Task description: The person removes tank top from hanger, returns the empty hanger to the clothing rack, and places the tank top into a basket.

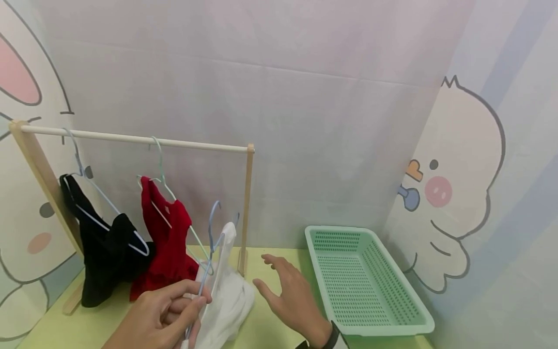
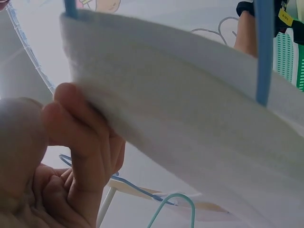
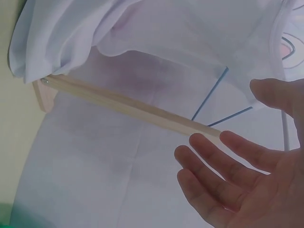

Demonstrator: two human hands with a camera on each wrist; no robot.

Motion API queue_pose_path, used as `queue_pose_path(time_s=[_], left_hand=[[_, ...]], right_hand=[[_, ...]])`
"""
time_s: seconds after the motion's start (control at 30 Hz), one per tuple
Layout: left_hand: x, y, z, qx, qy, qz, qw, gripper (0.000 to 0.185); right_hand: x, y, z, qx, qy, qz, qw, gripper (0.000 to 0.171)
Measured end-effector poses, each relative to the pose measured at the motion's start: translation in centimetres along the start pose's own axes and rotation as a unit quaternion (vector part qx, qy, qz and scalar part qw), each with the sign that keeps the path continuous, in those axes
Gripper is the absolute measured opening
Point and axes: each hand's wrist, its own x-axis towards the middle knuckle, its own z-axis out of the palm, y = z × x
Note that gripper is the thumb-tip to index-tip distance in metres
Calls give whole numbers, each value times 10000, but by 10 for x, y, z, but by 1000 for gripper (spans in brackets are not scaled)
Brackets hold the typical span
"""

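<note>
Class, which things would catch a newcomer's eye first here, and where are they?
The red garment stands out first, hanging from the rail beside a black garment. Next comes the green basket at the right of the table. Nearer the camera, the left hand holds a blue hanger bearing a white garment.

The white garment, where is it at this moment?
In the head view, the white garment is low, left of centre, on the blue hanger in the left grip, between the red garment and the right grip.
</note>
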Motion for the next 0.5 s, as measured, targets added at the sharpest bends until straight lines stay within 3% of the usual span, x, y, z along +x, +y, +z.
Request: queue_pose_path(time_s=[0.2, 0.5], left_hand=[[-2, -1, 4, 59, 118, -366, 9992, 44], [-5, -14, 8, -103, 35, -400, 9991, 40]], right_hand=[[10, -3, -1, 224, -10, -217, 9995, 51], [24, -8, 1, 418, -137, -450, 9980, 56]])
